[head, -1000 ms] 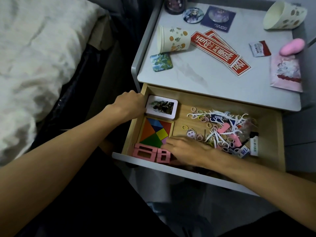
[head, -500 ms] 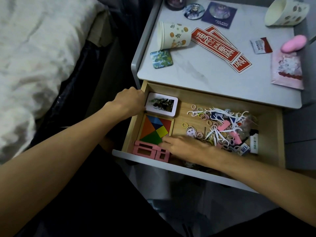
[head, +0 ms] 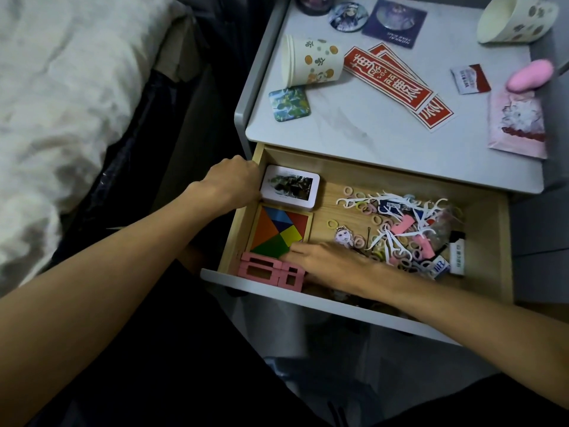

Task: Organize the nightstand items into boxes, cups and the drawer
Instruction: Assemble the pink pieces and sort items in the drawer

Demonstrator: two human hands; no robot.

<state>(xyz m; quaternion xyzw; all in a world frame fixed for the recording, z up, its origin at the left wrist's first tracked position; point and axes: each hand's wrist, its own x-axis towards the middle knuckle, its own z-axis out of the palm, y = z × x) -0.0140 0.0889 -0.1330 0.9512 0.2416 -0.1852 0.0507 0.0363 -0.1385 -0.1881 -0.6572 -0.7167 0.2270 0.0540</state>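
Right hand (head: 326, 265) has crept a bit toward the left side of the drawer (head: 400, 174) since a second ago, so its fingertips now touch the near corner of the puzzle (head: 278, 229), just behind the pink blocks (head: 268, 271) in the drawer's front left corner. Its fingers lie stretched out flat, holding nothing. Left hand (head: 234, 183) hasn't budged as far as I can see: it's on the drawer's left wall near the back, fingers curled over the edge and gripping it, right beside the white tin (head: 289, 186). A heap of floss picks (head: 397, 238) and hair ties fills the drawer's right half. Above the drawer, a paper cup (head: 311, 63) lies tipped over.
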